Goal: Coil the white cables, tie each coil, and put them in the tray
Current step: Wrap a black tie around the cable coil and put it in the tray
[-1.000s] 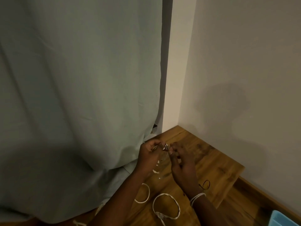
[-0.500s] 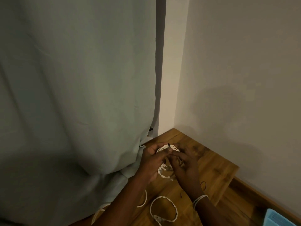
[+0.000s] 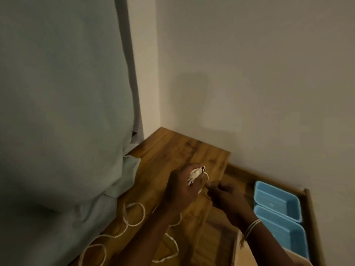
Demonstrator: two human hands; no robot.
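The person is working low in the middle of the frame, and by my reading the job is somewhere in its middle. One white cable is already gathered into a small coil (image 3: 196, 174), and the left hand (image 3: 182, 187) is gripping it, fingers curled around the bundled loops. A dark band or tie seems to be sitting at the top of the bundle, though the blur is making it hard to be sure. The right hand (image 3: 224, 194) is pinching something thin just beside the coil, fingertips drawn together; it may be the tie or the cable's tail, I cannot tell which. So the tying of this coil looks to be in progress, not finished.

Plenty is still waiting. Loose white cable (image 3: 123, 231) is sprawling in open loops over the wooden table (image 3: 172, 148) in the lower left of the frame, uncoiled and untied. At the lower right, two blue trays (image 3: 276, 202) are sitting side by side, touching, and what I can see of them is holding no coils. Nothing appears delivered yet.

As for pose, both forearms are reaching up from the bottom edge and meeting just above the table, the hands touching or nearly so around the coil. White bands (image 3: 252, 226) are circling the right wrist. A pale green curtain (image 3: 63, 112) is hanging over the left of the frame, its hem resting on the table's edge.
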